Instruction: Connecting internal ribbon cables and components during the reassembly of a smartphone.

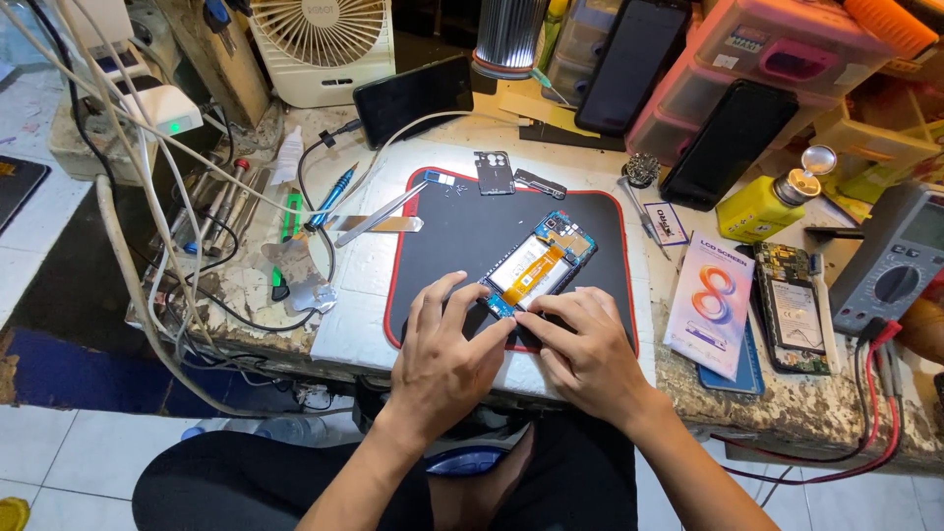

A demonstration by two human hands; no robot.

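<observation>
Both grips pinch the near end of the opened phone [536, 265]: the left hand [442, 359] with fingertips on its lower left corner, the right hand [588, 354] pressing beside it. The phone lies tilted on a black mat [462, 236] on the tabletop [354, 315], tweezers [379, 216] to the left, a yellow bottle [762, 205] well apart on the right.

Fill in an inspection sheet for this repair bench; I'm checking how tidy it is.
Surface: black mat with a red edge on a worn white bench.
Job's things: opened phone, orange flex cable showing.
Clutter: loose phone parts, metal pry tool, yellow bottle, multimeter, storage boxes.
Grippers: left hand and right hand press the phone's lower end.
Cables: white and black leads at left; red leads at right.
Surroundings: small fan, tiled floor.
</observation>
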